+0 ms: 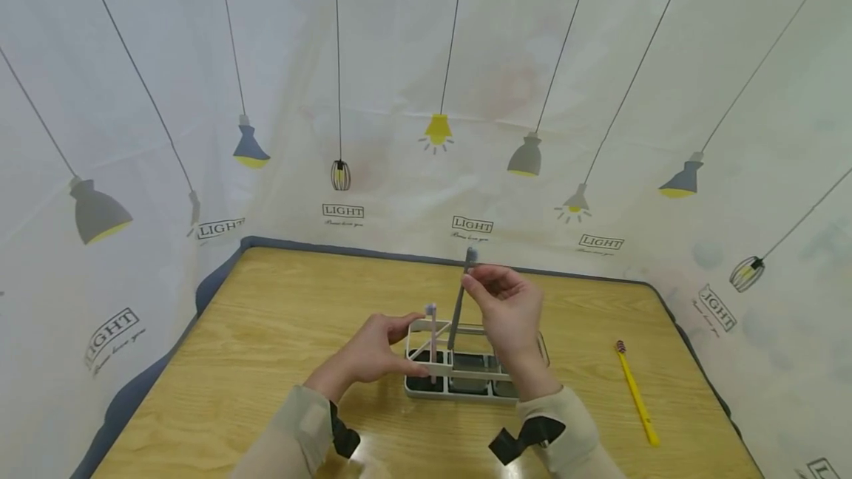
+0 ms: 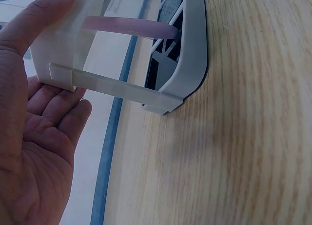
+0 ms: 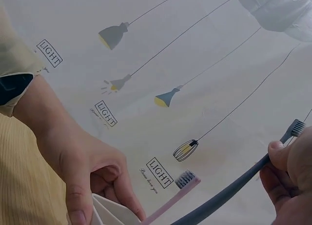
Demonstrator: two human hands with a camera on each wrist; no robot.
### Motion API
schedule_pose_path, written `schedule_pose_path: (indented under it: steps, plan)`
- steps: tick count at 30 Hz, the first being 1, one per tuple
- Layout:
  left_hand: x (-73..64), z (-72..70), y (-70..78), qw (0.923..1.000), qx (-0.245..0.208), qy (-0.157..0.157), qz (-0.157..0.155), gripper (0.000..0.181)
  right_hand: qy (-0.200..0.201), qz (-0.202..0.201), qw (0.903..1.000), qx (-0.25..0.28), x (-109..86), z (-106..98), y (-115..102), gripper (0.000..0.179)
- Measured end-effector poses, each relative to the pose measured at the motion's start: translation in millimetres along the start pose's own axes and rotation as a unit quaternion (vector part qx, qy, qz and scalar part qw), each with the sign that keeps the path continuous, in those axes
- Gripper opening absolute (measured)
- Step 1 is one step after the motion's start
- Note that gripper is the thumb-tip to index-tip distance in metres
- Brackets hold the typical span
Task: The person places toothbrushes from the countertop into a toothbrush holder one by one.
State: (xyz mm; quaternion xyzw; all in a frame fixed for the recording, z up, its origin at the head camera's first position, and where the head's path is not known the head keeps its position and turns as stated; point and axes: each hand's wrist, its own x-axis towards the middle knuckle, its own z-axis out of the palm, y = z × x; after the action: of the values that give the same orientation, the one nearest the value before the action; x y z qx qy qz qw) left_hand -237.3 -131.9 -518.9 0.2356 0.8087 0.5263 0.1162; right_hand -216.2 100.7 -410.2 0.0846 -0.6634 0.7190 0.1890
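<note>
A white toothbrush holder (image 1: 426,393) with dark trays in its base stands on the table. My left hand (image 1: 369,350) grips the upper frame at its left end, thumb on the near side and fingers behind. A pink toothbrush (image 1: 434,335) stands upright in the left section, its handle end down at the base (image 2: 195,49) in the left wrist view. My right hand (image 1: 512,313) pinches a dark grey toothbrush (image 3: 226,192) just below its bristle head, bristles up. Its handle slants down to the left, the lower end at the holder's upper frame beside the pink brush.
A yellow toothbrush (image 1: 635,394) lies on the wooden table (image 1: 266,316) to the right of the holder. Behind the table's dark blue edge rises a pale sheet (image 1: 386,94) printed with hanging lamps.
</note>
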Motion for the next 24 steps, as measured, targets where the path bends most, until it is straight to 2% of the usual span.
schedule_pose_path:
  steps: [14, 24]
  plan:
    - [2.0, 2.2, -3.0, 0.9999, 0.001, 0.001, 0.01, 0.098, 0.029, 0.003, 0.9995, 0.008, -13.5, 1, 32, 0.012]
    - [-0.8, 0.3, 1.5, 1.0, 0.003, 0.002, -0.001, 0.099, 0.031, -0.004, 0.9995, -0.001, -30.6, 3, 52, 0.011]
